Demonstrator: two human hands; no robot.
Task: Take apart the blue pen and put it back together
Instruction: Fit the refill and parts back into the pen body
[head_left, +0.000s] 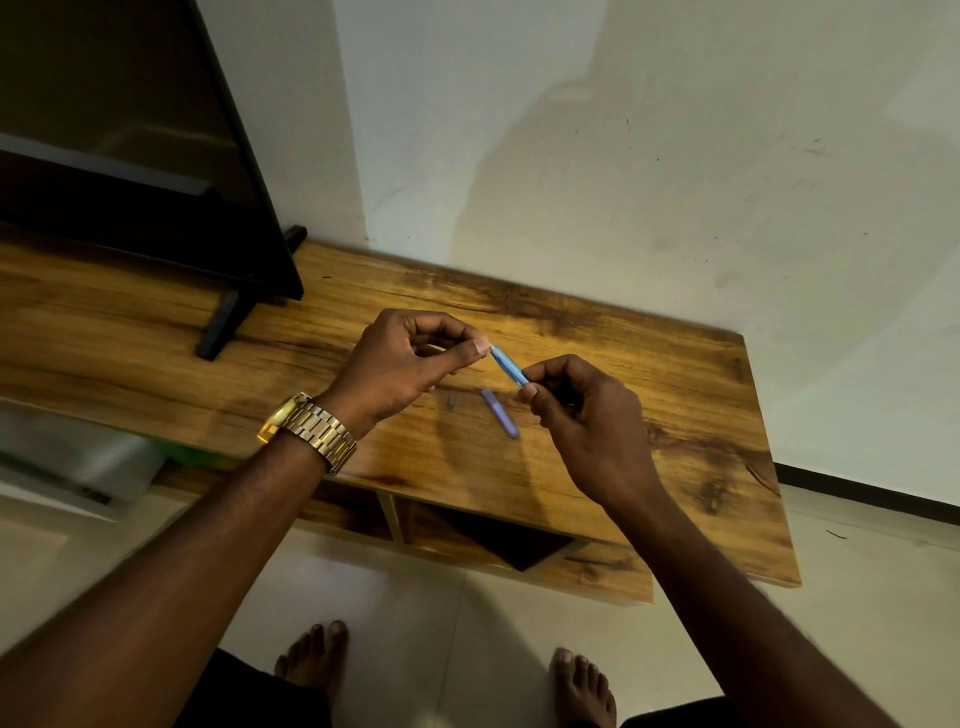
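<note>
The blue pen barrel (508, 366) is held slanted above the wooden table (649, 374), between both hands. My left hand (410, 364) pinches its upper end with thumb and fingers; a thin yellowish part shows inside that hand. My right hand (582, 415) grips the barrel's lower end, where a dark part is partly hidden by the fingers. The purple-blue pen cap (500, 413) lies on the table just below the hands. A small grey pen piece (451, 402) lies to the left of the cap.
A black TV (130, 156) on its stand (221, 325) occupies the table's left part. The white wall rises behind the table. A white object (67, 467) sits on the floor at the left. My bare feet are on the tiled floor below the table's front edge.
</note>
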